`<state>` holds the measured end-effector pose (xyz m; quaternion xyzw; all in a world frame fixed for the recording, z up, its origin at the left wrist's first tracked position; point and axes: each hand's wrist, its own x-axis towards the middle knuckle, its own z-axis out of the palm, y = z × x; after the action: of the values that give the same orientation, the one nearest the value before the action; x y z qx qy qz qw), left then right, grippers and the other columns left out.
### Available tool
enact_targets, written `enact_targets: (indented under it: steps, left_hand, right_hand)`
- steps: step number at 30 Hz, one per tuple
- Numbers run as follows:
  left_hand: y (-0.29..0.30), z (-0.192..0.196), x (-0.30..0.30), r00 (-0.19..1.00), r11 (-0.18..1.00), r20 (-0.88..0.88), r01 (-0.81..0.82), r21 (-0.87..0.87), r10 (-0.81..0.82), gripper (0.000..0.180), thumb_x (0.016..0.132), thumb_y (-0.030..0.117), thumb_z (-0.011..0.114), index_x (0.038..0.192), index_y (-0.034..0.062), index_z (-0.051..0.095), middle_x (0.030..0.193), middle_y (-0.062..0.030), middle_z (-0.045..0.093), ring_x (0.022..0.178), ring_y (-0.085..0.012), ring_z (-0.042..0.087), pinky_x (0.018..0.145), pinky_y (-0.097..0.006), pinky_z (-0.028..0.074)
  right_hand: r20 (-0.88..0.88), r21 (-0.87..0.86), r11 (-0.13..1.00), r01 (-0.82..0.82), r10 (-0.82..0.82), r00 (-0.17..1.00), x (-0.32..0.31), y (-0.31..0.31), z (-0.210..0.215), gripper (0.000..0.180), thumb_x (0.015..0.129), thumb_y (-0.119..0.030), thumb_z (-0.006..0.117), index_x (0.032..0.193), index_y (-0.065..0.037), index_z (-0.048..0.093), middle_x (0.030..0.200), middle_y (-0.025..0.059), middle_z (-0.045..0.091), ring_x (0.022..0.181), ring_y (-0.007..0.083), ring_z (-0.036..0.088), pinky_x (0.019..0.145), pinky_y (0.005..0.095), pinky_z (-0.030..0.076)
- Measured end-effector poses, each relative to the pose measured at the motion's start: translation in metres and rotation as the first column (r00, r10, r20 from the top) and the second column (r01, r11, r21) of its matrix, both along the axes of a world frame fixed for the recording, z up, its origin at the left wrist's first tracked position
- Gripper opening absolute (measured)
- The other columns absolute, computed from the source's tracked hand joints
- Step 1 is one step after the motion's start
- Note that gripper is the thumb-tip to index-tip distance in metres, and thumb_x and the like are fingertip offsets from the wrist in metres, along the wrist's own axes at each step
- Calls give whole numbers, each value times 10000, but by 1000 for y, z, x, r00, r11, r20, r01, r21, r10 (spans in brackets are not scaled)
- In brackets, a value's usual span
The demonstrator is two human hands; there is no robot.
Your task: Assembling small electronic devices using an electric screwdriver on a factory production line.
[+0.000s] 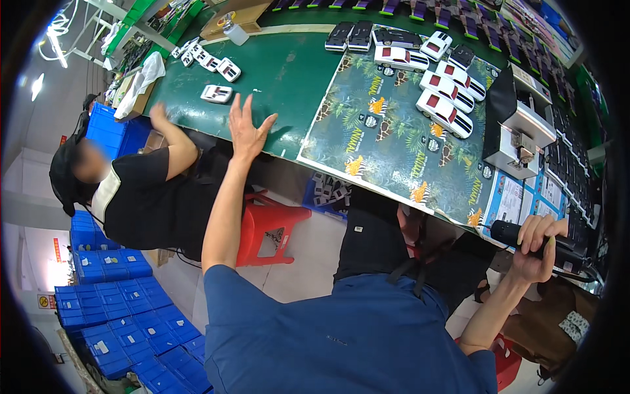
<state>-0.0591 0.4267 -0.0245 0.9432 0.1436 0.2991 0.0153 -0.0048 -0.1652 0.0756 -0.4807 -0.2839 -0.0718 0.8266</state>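
Observation:
My left hand [249, 131] reaches over the front edge of the green table, fingers spread and nothing in them. Just beyond its fingertips lies a white toy car [216, 94] with dark stripes. My right hand [537, 248] is wrapped round a black electric screwdriver [506, 232] at the right front corner, its thin bit pointing left. On the patterned mat [387, 151] sit several white toy cars [445, 114] with red windows and black stripes, grouped toward the back right. Black car chassis [398, 38] lie behind them.
A co-worker [141, 190] sits at the left, one arm over the table. More toy cars [209, 62] line up at the back left, near a clear bottle [235, 31]. A black-and-white fixture [522, 125] stands right of the mat. Blue crates [125, 302] and a red stool [269, 230] are below.

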Motion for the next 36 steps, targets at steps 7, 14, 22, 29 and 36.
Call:
enact_targets:
  steps: [7,14,22,29,36]
  left_hand:
    - [-189,13,38,827,809,328,539,-236,-455,374,826,123,742,1152,-19,624,1282,-232,568,1185,-382,536,1003,-460,422]
    - [-487,35,62,399,63,410,775,-629,-820,288,843,25,701,1117,-38,637,1039,-174,680,828,-269,678,761,-338,531]
    - [-717,17,179,610,359,183,654,-665,-771,683,801,497,743,1078,-114,615,1050,-265,671,901,-374,676,802,-454,521]
    - [-753,37,189,619,396,-22,474,-786,-785,704,605,428,909,1009,-57,597,976,-206,687,891,-325,687,776,-417,538]
    - [-678,50,133,536,-429,425,126,-895,-730,348,747,67,807,1015,-13,600,935,-86,685,795,-118,635,648,-271,515]
  right_hand:
    - [-100,24,991,129,-126,987,-26,-21,8,131,866,-136,567,915,-70,465,633,10,412,493,117,393,510,280,377]
    - [-20,167,981,102,-100,995,-40,-77,19,173,814,-33,660,911,-11,519,617,98,527,475,158,506,488,317,466]
    - [11,79,959,273,-275,962,-80,-141,27,234,801,-109,684,945,-10,528,609,52,532,457,127,513,494,284,487]
    - [-90,110,946,305,-296,951,-95,-169,37,286,714,7,781,868,9,540,669,86,569,549,157,568,540,282,476]
    - [-11,79,931,357,-357,934,-85,-163,32,232,824,-112,677,941,-7,507,612,53,514,455,132,491,463,278,456]
